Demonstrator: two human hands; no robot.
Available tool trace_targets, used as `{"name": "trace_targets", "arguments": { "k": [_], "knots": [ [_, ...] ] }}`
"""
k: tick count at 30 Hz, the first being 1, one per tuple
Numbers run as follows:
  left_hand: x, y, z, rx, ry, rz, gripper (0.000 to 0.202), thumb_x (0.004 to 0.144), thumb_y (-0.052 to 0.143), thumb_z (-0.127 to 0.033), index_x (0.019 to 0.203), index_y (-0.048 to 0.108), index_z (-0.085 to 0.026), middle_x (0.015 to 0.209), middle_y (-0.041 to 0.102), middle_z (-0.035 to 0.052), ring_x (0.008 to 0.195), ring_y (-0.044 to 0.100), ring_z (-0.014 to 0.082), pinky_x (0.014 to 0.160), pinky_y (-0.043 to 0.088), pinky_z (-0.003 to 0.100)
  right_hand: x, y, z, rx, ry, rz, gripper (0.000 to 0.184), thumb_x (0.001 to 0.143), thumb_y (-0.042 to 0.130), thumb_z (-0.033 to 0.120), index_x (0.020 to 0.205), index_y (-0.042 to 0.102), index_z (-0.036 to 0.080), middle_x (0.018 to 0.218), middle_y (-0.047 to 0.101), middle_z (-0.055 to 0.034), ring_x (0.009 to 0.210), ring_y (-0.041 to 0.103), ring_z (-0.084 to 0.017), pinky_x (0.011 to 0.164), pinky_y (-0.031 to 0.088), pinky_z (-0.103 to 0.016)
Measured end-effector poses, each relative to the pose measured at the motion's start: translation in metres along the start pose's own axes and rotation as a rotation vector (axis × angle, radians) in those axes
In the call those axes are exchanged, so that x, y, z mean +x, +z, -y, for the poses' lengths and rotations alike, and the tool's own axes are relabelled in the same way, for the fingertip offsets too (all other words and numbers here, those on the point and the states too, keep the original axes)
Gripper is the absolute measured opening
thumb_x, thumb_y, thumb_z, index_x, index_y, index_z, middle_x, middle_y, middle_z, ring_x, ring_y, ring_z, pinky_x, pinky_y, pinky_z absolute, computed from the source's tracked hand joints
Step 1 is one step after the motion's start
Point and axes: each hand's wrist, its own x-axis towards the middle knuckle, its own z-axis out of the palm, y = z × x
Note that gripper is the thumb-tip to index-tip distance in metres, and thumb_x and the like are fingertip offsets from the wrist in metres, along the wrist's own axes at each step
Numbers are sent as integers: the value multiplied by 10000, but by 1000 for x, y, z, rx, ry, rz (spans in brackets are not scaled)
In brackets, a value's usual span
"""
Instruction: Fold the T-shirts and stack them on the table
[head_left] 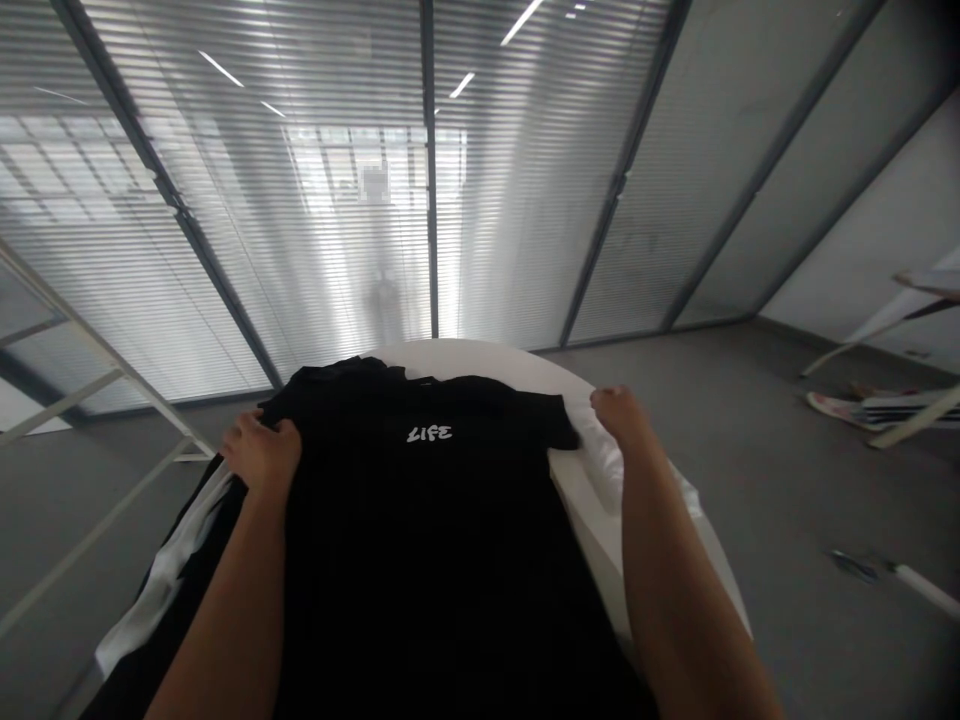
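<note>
Black T-shirt printed LIFE, left hand with fingers together gripping its shoulder, right hand with fingers together pinching its sleeve

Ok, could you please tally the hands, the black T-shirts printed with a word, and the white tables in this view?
Hands: 2, left hand and right hand
Black T-shirts printed LIFE: 1
White tables: 1
Total: 4

Matt black cloth T-shirt, smooth white table
</note>
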Motion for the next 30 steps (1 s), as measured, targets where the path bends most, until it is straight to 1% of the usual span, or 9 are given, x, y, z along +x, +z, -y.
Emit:
{"name": "trace_targets", "arguments": {
  "k": [2,4,6,9,12,16,23,28,30],
  "knots": [
    [-12,6,-19,18,128,11,419,880,417,-272,1218,567,-75,1206,576,210,1165,488,390,904,384,528,-6,7,18,-12,29,-8,312,830,480,248,1053,616,77,962,676,-224,914,647,-284,802,446,-393],
    [-25,13,-37,24,323,121,354,883,419,-268,1138,639,-157,1162,609,152,1132,517,330,929,407,480,-14,21,42,1,-29,43,270,833,491,236,1049,627,147,1001,690,-145,962,634,-244,851,438,-349],
    [-38,22,-49,16,537,252,341,891,422,-271,1129,657,-203,1155,624,108,1125,529,285,964,410,434,-26,41,64,-1,-168,176,236,867,481,263,1019,647,191,1035,692,-98,997,624,-219,890,429,-327],
    [-54,34,-55,45,701,392,379,902,440,-299,1234,613,-242,1213,611,83,1178,514,263,1028,372,433,-46,74,79,-72,-280,410,383,933,422,383,1256,569,239,1222,638,-88,1129,577,-243,962,407,-394],
    [-61,43,-52,102,712,454,448,916,439,-332,1346,531,-247,1284,584,89,1221,498,266,1069,334,462,-58,97,73,-231,-325,525,576,963,317,532,1472,354,264,1483,429,-96,1365,369,-277,1087,275,-495],
    [-61,50,-47,117,706,443,489,941,395,-366,1406,471,-235,1343,559,95,1276,469,273,1102,304,479,-54,106,54,-304,-265,500,649,974,212,566,1547,133,270,1592,222,-81,1450,215,-233,1145,160,-502],
    [-62,58,-46,175,704,421,500,926,395,-370,1395,499,-230,1437,496,90,1384,357,286,1138,258,500,-54,114,51,-395,-231,492,632,975,184,560,1518,275,249,1600,185,-96,1467,146,-255,1146,119,-529],
    [-68,60,-46,228,721,421,513,921,380,-368,1403,492,-229,1477,450,90,1408,317,293,1145,237,511,-65,122,56,-450,-184,309,707,950,126,632,1544,192,254,1617,100,-92,1473,28,-318,1138,39,-571],
    [-69,61,-45,235,719,417,521,922,372,-370,1410,483,-226,1483,441,95,1413,306,295,1148,228,517,-66,123,56,-460,-169,293,717,945,93,640,1547,177,260,1617,108,-85,1470,38,-331,1133,41,-580]
  ]
}}
